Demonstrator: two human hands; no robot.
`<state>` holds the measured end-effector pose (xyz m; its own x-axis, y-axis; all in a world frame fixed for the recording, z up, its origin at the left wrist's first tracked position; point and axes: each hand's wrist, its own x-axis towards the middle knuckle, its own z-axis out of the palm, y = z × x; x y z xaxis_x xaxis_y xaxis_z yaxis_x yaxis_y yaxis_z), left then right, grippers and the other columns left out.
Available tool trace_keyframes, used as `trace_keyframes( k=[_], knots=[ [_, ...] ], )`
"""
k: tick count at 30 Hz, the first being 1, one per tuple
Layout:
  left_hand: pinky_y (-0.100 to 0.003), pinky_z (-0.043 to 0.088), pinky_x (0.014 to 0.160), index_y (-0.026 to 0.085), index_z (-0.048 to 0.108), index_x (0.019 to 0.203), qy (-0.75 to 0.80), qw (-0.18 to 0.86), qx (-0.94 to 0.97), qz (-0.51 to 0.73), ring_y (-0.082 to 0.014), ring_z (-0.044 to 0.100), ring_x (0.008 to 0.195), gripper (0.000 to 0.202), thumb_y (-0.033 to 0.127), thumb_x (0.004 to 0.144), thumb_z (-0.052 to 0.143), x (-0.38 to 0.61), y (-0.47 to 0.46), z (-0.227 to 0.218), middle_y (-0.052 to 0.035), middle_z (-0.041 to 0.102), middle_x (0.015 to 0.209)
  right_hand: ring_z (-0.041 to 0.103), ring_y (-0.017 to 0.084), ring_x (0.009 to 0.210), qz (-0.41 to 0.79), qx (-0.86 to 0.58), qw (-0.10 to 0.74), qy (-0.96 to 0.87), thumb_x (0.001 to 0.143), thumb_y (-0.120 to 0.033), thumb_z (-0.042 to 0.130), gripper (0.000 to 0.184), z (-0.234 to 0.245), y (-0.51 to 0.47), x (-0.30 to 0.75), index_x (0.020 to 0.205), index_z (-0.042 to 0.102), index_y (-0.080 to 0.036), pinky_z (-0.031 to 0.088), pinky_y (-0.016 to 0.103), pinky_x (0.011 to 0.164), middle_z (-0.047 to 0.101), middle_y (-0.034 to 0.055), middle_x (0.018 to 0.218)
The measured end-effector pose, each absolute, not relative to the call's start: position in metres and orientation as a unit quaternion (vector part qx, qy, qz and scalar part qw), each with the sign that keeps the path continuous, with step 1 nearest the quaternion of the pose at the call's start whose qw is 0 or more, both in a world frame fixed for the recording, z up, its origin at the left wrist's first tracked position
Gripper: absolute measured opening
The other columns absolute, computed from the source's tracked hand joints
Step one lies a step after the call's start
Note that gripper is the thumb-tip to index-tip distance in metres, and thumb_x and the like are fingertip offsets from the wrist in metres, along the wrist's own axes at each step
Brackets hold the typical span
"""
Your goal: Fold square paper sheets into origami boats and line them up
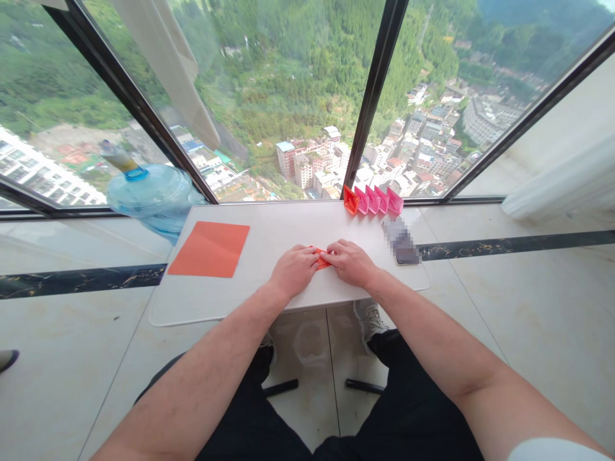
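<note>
Both my hands rest on a small white table [269, 288] in front of a big window. My left hand [294, 269] and my right hand [350, 261] press with curled fingers on a small folded piece of orange paper [321, 259] between them; most of it is hidden under the fingers. A flat orange sheet of paper [210, 249] lies on the table's left part, apart from my hands. At the far edge stands a row of folded paper shapes [373, 200], one orange and several pink.
A phone [401, 242] lies on the table right of my right hand. A large blue water bottle [152, 195] stands by the window at the table's far left corner. Tiled floor surrounds the table; my legs and a shoe [369, 318] are below it.
</note>
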<state>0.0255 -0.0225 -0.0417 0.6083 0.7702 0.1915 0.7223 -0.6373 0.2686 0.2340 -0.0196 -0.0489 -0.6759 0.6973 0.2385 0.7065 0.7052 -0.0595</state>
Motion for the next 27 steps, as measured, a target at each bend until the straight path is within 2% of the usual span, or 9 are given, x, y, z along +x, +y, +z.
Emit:
trace_keyframes(
  k=[7,21,27],
  knots=[
    [-0.037,0.043,0.108,0.02,0.075,0.104,0.42,0.085,0.892,0.147,-0.0207,0.064,0.113,0.029,0.023,0.099,0.047,0.0256,-0.0224,-0.0424,-0.0062,0.074,0.118,0.051,0.021,0.093,0.003,-0.385,0.126,-0.914,0.094,-0.013,0.051,0.03,-0.0499,-0.0173,0.2376,0.113,0.074,-0.021,0.041,0.034,0.086,0.069,0.0094,0.109],
    [-0.036,0.044,0.106,0.02,0.074,0.106,0.434,0.068,0.887,0.143,-0.02,0.065,0.111,0.03,0.022,0.099,0.046,0.0285,-0.0257,-0.0375,-0.006,0.074,0.119,0.05,0.021,0.094,-0.014,-0.389,0.113,-0.914,0.1,-0.021,0.049,0.029,-0.048,-0.0202,0.2365,0.117,0.072,-0.024,0.037,0.034,0.08,0.068,0.0094,0.109],
    [-0.038,0.045,0.107,0.019,0.074,0.107,0.433,0.068,0.887,0.143,-0.0219,0.064,0.113,0.03,0.021,0.098,0.046,0.028,-0.0253,-0.0428,-0.0077,0.073,0.121,0.051,0.021,0.094,-0.002,-0.391,0.114,-0.913,0.096,-0.017,0.052,0.029,-0.0458,-0.0211,0.2364,0.117,0.072,-0.025,0.037,0.034,0.081,0.068,0.0093,0.109]
  ],
)
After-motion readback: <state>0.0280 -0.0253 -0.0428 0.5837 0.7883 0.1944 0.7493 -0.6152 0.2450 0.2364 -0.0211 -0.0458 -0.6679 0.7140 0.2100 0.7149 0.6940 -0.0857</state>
